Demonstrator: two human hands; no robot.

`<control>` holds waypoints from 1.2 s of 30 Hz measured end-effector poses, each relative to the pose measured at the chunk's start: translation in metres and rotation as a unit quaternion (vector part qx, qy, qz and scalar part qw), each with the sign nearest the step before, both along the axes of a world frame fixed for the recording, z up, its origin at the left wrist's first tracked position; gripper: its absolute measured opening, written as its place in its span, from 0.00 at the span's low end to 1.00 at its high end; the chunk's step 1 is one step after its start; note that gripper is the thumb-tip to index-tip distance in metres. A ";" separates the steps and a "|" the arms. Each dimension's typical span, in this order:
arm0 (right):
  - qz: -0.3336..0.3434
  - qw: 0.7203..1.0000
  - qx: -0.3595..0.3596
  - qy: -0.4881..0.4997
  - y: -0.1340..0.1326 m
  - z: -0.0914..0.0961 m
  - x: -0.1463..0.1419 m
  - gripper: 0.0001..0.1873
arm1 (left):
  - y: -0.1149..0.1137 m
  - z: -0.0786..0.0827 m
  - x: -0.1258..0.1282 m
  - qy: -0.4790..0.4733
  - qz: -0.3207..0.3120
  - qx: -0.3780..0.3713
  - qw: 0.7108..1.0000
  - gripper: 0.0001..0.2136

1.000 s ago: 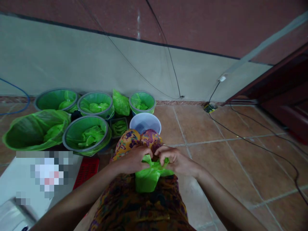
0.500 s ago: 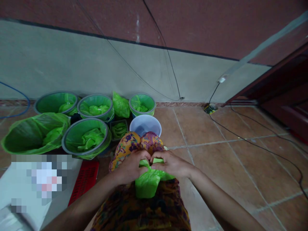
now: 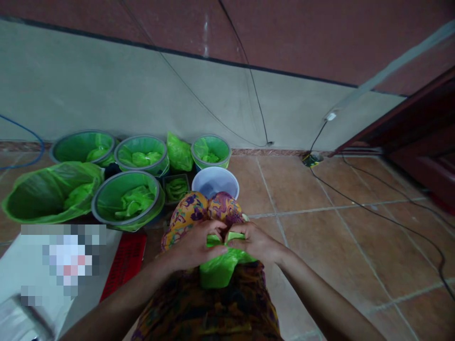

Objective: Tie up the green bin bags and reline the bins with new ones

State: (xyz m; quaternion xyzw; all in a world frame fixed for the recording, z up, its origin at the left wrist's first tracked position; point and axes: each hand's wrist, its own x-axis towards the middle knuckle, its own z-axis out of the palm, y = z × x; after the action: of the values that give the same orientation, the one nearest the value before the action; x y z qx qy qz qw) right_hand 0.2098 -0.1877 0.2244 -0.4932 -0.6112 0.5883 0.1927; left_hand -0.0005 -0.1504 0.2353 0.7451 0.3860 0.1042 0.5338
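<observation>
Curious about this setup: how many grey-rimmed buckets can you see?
4 buckets: one back left, one back centre, one in front of these, one back right behind the white basin. The open green bag at left may hide another.

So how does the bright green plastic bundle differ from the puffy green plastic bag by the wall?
The bright green plastic bundle is gripped by the left hand and right hand; the puffy green plastic bag rests untouched by the wall. The bundle ends squarely below; the bag peaks on top. Both are green plastic.

We wear swirl-patterned clothing [image 3: 220,305], yellow-orange and purple (darker toward us). Our forearms [image 3: 316,294] are bare.
</observation>
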 end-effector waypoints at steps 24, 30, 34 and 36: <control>-0.015 0.999 0.003 0.048 -0.001 0.015 0.013 0.27 | 0.006 -0.004 -0.005 -0.022 -0.063 0.013 0.998 0.29; 0.084 0.993 -0.005 -0.083 -0.006 0.014 0.011 0.20 | 0.009 0.004 0.000 0.065 -0.142 0.102 0.982 0.30; 0.115 0.977 0.008 -0.177 -0.007 0.013 0.003 0.07 | 0.007 0.003 0.007 0.084 -0.226 0.132 0.961 0.09; 0.115 0.978 0.009 -0.172 -0.007 0.012 0.003 0.07 | 0.006 0.001 0.009 0.083 -0.236 0.135 0.959 0.04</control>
State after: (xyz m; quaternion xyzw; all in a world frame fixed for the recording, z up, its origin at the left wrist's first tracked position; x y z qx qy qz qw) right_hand 0.2124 -0.1943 0.2365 -0.5118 -0.6931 0.5072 0.0200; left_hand 0.0087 -0.1441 0.2366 0.8863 0.2243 -0.0362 0.4036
